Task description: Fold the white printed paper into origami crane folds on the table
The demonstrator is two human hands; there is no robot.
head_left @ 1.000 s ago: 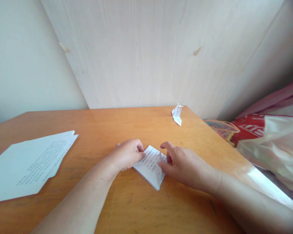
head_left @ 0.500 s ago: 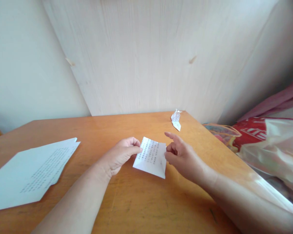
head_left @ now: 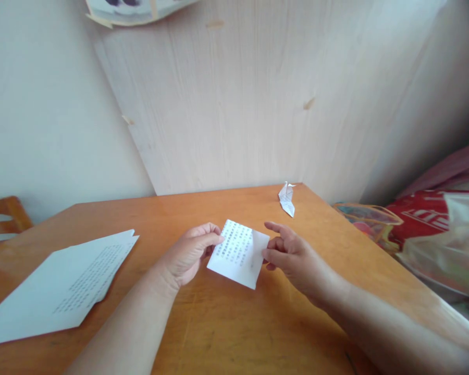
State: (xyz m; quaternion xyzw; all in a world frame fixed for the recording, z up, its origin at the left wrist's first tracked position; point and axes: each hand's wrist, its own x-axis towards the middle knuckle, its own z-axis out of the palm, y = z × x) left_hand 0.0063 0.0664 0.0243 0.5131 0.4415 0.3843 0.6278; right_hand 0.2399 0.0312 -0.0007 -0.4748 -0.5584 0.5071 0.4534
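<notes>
- The place looks like a room in a home.
- A worn wooden table [head_left: 203, 325] has a pale wood-grain panel [head_left: 226, 114] behind its far edge, with scraps of tape [head_left: 308, 103] on it.
- A slatted wooden chair [head_left: 17, 211] stands at the left, by a plain wall [head_left: 54, 114].
- Off the table's right side are a red bag [head_left: 422, 216], pale plastic [head_left: 441, 258] and pink cloth [head_left: 445, 167].

An orange-brown wooden table [head_left: 211, 333] is stretching back toward a pale wood-grained panel [head_left: 234, 114] — tan scraps [head_left: 309, 103] are clinging to it. A plain wall [head_left: 42, 114] is standing at left, a wooden chair [head_left: 16, 209] is showing beside it — and light is glinting along the table's right edge.
</notes>
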